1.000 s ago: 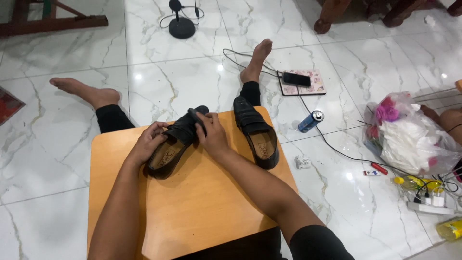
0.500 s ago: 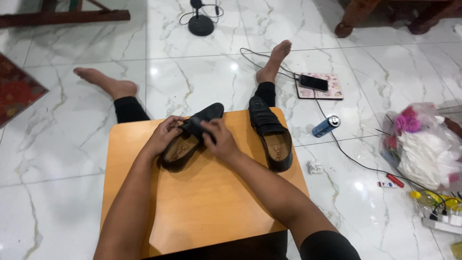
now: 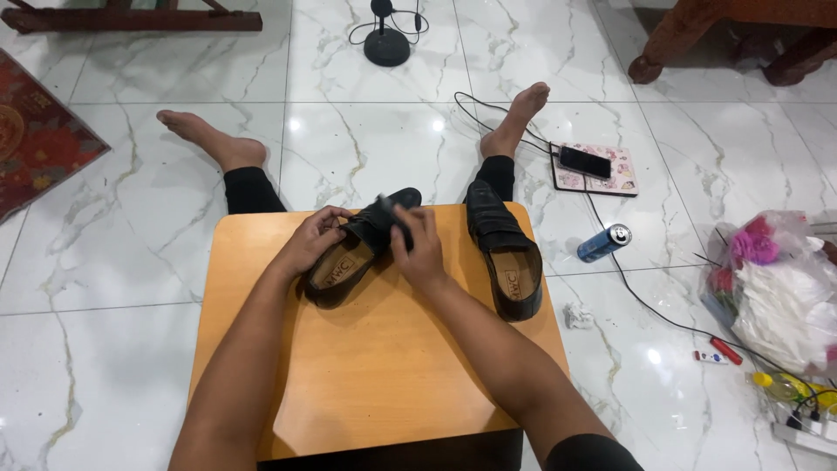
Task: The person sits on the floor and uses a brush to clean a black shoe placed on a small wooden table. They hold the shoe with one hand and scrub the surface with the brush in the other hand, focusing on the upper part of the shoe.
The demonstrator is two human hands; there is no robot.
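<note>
Here I see a low wooden table (image 3: 366, 375) over my outstretched legs. My left hand (image 3: 312, 240) curls its fingers around the side of a black loafer (image 3: 357, 249) lying on the tabletop, while my right hand (image 3: 421, 249) presses a small dark brush (image 3: 390, 209) onto its toe, fingers clamped. A second loafer (image 3: 506, 249) sits just right; farther off, a blue can (image 3: 603, 243) lies on the marble floor

The small dark object (image 3: 390, 212) gripped in the right hand (image 3: 421, 250) is motion-blurred and mostly covered by the fingers, so its kind cannot be determined. The right hand also hides the vamp of the black leather loafer (image 3: 359, 250) beneath it. The dark wooden furniture leg (image 3: 673, 45) and the red patterned rug (image 3: 39, 139) are cut off by the frame edges
</note>
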